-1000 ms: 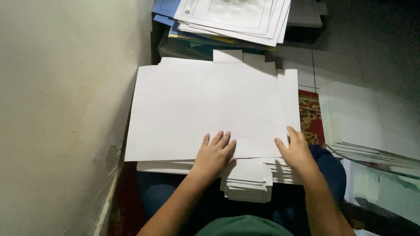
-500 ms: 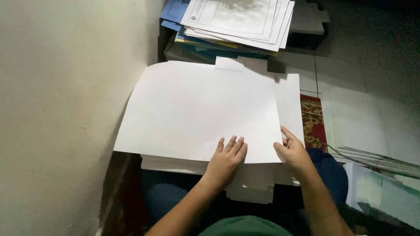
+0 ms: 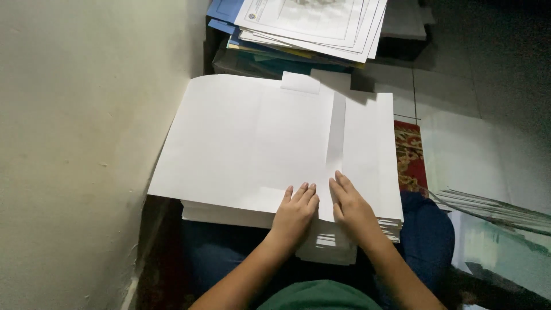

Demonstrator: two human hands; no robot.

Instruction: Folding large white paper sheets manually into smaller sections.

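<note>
A large white sheet of paper [image 3: 247, 143] lies on top of a thick stack of white sheets [image 3: 338, 238] on my lap. Its right part is turned up into a narrow folded strip [image 3: 336, 138]. My left hand [image 3: 295, 209] lies flat, palm down, on the sheet's near edge. Right beside it my right hand [image 3: 347, 204] presses with spread fingers at the near end of the folded strip. Neither hand grips anything.
A pale wall [image 3: 86, 143] runs along the left. A pile of printed papers and blue folders [image 3: 304, 26] sits at the far end. A red patterned mat [image 3: 410, 155] and tiled floor [image 3: 488, 86] lie to the right, with more loose sheets [image 3: 499, 209].
My right hand has slid left toward my left hand, and the sheet's right side has been folded over, showing a narrow strip. The view has shifted a little.
</note>
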